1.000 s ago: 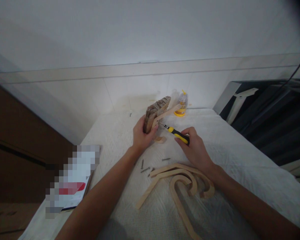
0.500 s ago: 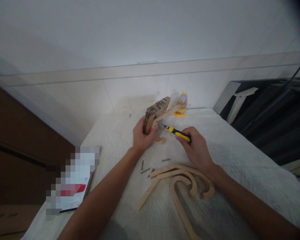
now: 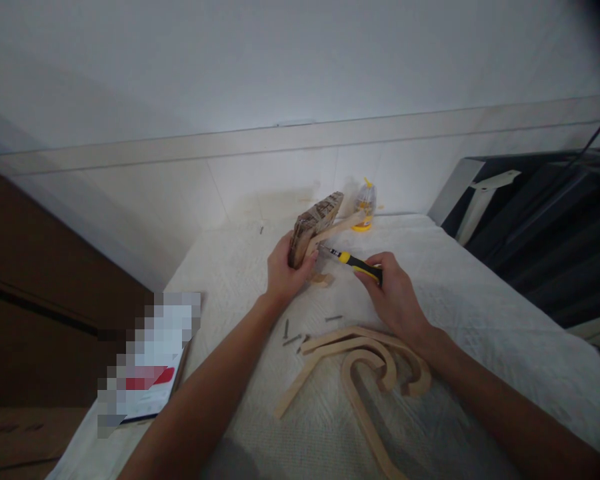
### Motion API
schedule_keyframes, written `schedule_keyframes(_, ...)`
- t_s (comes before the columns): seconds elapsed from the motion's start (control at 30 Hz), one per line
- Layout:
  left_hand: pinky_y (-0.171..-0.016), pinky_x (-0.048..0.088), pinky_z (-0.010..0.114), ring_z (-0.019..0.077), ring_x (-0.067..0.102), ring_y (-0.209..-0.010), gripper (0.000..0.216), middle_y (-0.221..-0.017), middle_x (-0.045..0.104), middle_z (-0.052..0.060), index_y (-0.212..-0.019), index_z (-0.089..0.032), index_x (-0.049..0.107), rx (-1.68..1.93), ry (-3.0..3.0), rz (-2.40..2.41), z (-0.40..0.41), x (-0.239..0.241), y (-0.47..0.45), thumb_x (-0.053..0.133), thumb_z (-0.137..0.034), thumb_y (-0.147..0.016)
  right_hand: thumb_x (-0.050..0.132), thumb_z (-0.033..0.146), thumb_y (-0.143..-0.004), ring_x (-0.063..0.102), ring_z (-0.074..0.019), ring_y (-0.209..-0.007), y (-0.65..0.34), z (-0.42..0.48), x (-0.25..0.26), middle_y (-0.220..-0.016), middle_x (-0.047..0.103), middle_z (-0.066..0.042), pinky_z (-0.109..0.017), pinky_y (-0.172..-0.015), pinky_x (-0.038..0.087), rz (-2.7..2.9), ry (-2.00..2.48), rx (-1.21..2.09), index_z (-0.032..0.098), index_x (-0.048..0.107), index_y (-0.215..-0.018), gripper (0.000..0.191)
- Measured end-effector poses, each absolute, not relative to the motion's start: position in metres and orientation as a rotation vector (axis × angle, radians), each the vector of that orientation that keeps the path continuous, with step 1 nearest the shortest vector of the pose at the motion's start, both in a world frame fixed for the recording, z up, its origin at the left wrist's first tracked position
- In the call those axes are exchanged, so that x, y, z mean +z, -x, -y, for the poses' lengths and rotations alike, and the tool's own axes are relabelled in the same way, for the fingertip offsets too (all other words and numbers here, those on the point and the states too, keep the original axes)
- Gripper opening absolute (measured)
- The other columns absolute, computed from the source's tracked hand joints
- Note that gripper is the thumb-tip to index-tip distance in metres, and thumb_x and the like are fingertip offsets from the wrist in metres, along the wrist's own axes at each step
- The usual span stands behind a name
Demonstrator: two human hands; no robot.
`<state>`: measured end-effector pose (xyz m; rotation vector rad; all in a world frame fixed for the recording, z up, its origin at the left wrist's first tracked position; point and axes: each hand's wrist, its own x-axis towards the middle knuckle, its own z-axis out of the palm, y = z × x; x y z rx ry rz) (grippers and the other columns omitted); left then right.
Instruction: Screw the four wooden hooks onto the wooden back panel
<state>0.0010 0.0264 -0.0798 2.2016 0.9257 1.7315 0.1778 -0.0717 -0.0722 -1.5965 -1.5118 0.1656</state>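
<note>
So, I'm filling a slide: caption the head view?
Left hand grips a brown block and pale strip; right hand, a screwdriver.

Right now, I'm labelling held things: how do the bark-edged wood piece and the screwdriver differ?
The bark-edged wood piece is chunky and brown; the screwdriver is slim, black and yellow. The bark-edged wood piece is in the left hand; the screwdriver is in the right hand. Both are held.

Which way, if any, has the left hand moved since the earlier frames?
No, no clear shift: against the yellow-based bottle, the left hand sits where it was.
</note>
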Motion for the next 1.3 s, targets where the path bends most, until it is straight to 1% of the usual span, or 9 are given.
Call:
schedule_keyframes(0.17, -0.078, 0.051, 0.029, 0.0172, 0.063, -0.089, 0.044, -0.101, 0.066, 0.008, -0.113, -0.016, 0.051, 1.732, -2.21, -0.92, -0.0275, -0.0811, -0.0009, 0.064, -0.037, -0.076, 0.031, 0.04, -0.091, 0.055, -0.0232, -0.08, -0.1776, 0.0711, -0.0717, -0.087, 0.055, -0.009, -0.038, -0.073, 0.044, 1.659, 1.531, 0.122, 0.022, 0.046, -0.082, 0.025)
schedule_keyframes(0.27, -0.078, 0.051, 0.029, 0.0173, 0.063, -0.088, 0.044, -0.099, 0.066, 0.008, -0.112, -0.016, 0.051, 1.747, -2.224, -0.919, -0.0278, -0.0811, -0.0009, 0.064, -0.037, -0.076, 0.046, 0.041, -0.085, 0.057, -0.023, -0.083, -0.1771, 0.0706, -0.0745, -0.092, 0.057, -0.009, -0.037, -0.072, 0.046, 1.579, 1.511, 0.187, 0.021, 0.043, -0.095, 0.022)
schedule_keyframes(0.37, -0.076, 0.051, 0.028, 0.0167, 0.063, -0.086, 0.043, -0.097, 0.067, 0.007, -0.111, -0.016, 0.052, 1.759, -2.234, -0.925, -0.0278, -0.0808, -0.0008, 0.064, -0.036, -0.076, 0.054, 0.035, -0.078, 0.058, -0.0217, -0.074, -0.1768, 0.0706, -0.076, -0.085, 0.059, -0.006, -0.034, -0.066, 0.046, 1.491, 1.551, 0.228, 0.021, 0.041, -0.094, 0.025)
schedule_keyframes(0.47, -0.075, 0.051, 0.028, 0.0164, 0.063, -0.084, 0.042, -0.096, 0.067, 0.007, -0.11, -0.015, 0.052, 1.766, -2.244, -0.921, -0.0277, -0.0803, -0.0009, 0.064, -0.036, -0.075, 0.052, 0.034, -0.08, 0.057, -0.0205, -0.067, -0.177, 0.0711, -0.0743, -0.077, 0.058, -0.004, -0.033, -0.062, 0.044, 1.456, 1.6, 0.201, 0.021, 0.043, -0.089, 0.018)
schedule_keyframes(0.7, -0.077, 0.052, 0.029, 0.017, 0.063, -0.087, 0.043, -0.098, 0.066, 0.008, -0.111, -0.015, 0.052, 1.73, -2.221, -0.941, -0.028, -0.0801, -0.001, 0.064, -0.039, -0.076, 0.034, 0.037, -0.091, 0.058, -0.0229, -0.08, -0.1768, 0.0714, -0.0709, -0.088, 0.061, -0.01, -0.036, -0.071, 0.044, 1.629, 1.548, 0.134, 0.02, 0.052, -0.087, 0.025)
schedule_keyframes(0.87, -0.078, 0.052, 0.031, 0.0177, 0.063, -0.088, 0.043, -0.099, 0.066, 0.008, -0.112, -0.016, 0.052, 1.71, -2.23, -0.955, -0.0279, -0.0811, -0.0004, 0.063, -0.039, -0.076, 0.053, 0.035, -0.08, 0.059, -0.0205, -0.073, -0.1755, 0.0724, -0.0721, -0.085, 0.061, -0.006, -0.032, -0.063, 0.045, 1.512, 1.538, 0.197, 0.021, 0.043, -0.095, 0.022)
schedule_keyframes(1.0, -0.08, 0.052, 0.031, 0.0182, 0.063, -0.09, 0.044, -0.101, 0.067, 0.009, -0.113, -0.016, 0.052, 1.717, -2.226, -0.957, -0.0276, -0.081, -0.0006, 0.064, -0.038, -0.076, 0.048, 0.032, -0.083, 0.058, -0.0208, -0.071, -0.1765, 0.0728, -0.0719, -0.082, 0.061, -0.007, -0.033, -0.063, 0.044, 1.509, 1.572, 0.166, 0.021, 0.047, -0.088, 0.012)
schedule_keyframes(1.13, -0.08, 0.052, 0.031, 0.0184, 0.064, -0.09, 0.044, -0.101, 0.067, 0.009, -0.112, -0.016, 0.053, 1.725, -2.222, -0.944, -0.0273, -0.0801, -0.001, 0.064, -0.038, -0.075, 0.037, 0.036, -0.09, 0.058, -0.0224, -0.08, -0.1764, 0.072, -0.0708, -0.087, 0.061, -0.009, -0.036, -0.07, 0.044, 1.597, 1.531, 0.156, 0.021, 0.051, -0.088, 0.021)
schedule_keyframes(1.3, -0.078, 0.052, 0.03, 0.0177, 0.063, -0.088, 0.042, -0.099, 0.067, 0.008, -0.11, -0.016, 0.053, 1.716, -2.217, -0.926, -0.0267, -0.0784, -0.0009, 0.065, -0.037, -0.075, 0.055, 0.035, -0.08, 0.06, -0.0207, -0.076, -0.1734, 0.0733, -0.0705, -0.085, 0.06, -0.006, -0.032, -0.064, 0.045, 1.486, 1.485, 0.243, 0.021, 0.044, -0.094, 0.023)
